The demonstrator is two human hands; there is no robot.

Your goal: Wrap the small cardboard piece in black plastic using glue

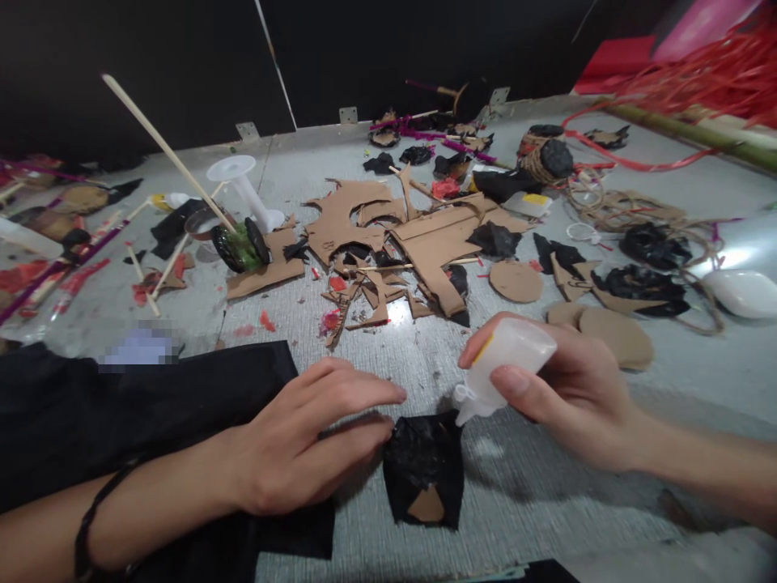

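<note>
I had right hand (576, 389) wrapped round squeeze bottle (515, 356), nozzle (470, 407) by black patch's (418, 453) corner | left hand (303, 437) half-spread, gripping nothing | patch lay between hands, beside left fingertips (397, 395) | cardboard discs (619, 336) were just beyond right hand

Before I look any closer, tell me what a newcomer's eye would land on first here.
Probably the translucent bottle in the grip of the right hand, tilted downward by the upper right corner of the small black patch near the left hand. Next, likely the cut cardboard strewn across the middle of the view and the red strands heaped at the upper right.
</note>
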